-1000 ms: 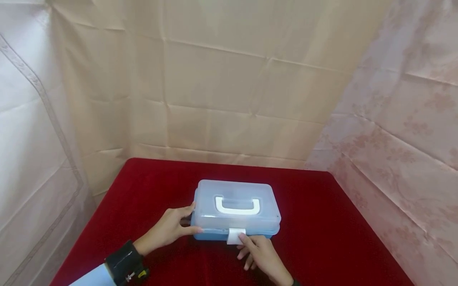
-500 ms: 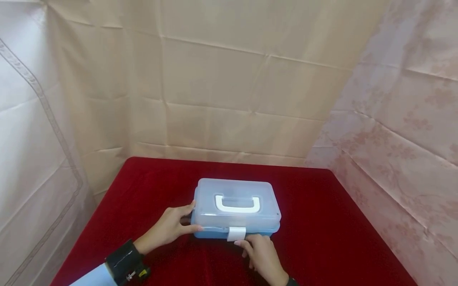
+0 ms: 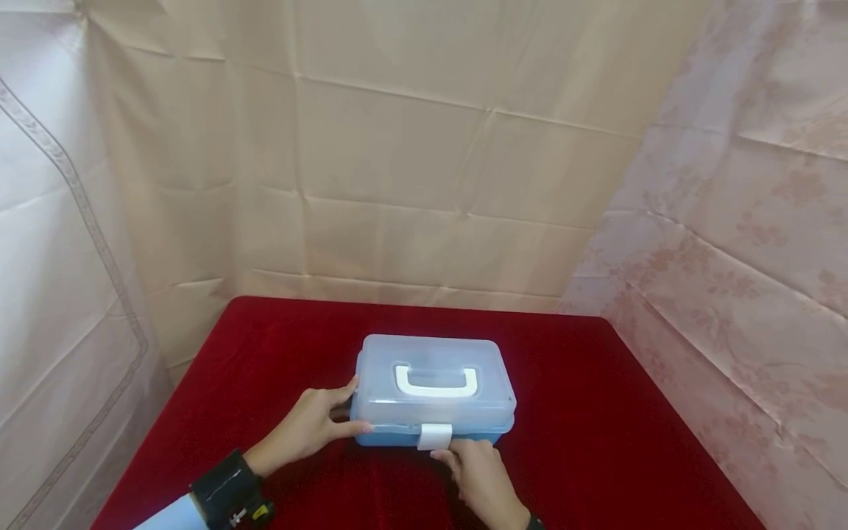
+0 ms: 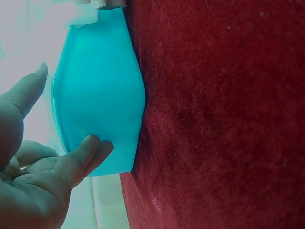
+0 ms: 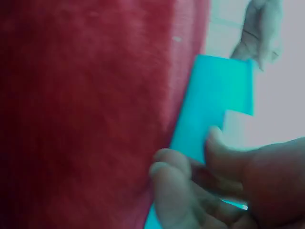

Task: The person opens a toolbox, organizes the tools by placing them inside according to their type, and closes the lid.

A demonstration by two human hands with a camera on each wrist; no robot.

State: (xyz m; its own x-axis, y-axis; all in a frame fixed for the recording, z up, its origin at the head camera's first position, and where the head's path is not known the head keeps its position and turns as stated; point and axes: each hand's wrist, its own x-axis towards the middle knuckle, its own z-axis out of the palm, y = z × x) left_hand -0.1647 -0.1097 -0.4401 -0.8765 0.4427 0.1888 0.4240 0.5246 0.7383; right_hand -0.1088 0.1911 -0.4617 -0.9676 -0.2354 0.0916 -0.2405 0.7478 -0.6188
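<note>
A plastic box (image 3: 386, 390) with a clear lid, white carry handle (image 3: 437, 391) and light-blue base (image 4: 100, 81) lies on the red cloth, lid down. My left hand (image 3: 311, 423) holds its left end, thumb along the front rim and fingers at the side. On the front hangs a white latch (image 3: 434, 436). My right hand (image 3: 483, 475) has curled fingers at the latch's lower right edge. In the right wrist view a fingertip (image 5: 215, 136) lies right beside the white latch (image 5: 237, 126). Part of that grip is hidden under the hand.
Red cloth (image 3: 583, 412) covers the table, whose far edge meets a beige curtain (image 3: 397, 147). A white curtain (image 3: 53, 258) hangs at the left, a pink floral one (image 3: 748, 221) at the right. A black wrist strap (image 3: 228, 486) sits on my left wrist.
My right thumb has come off the latch's face to below it, and the fingers have curled in at its right edge. My left hand keeps its place on the box.
</note>
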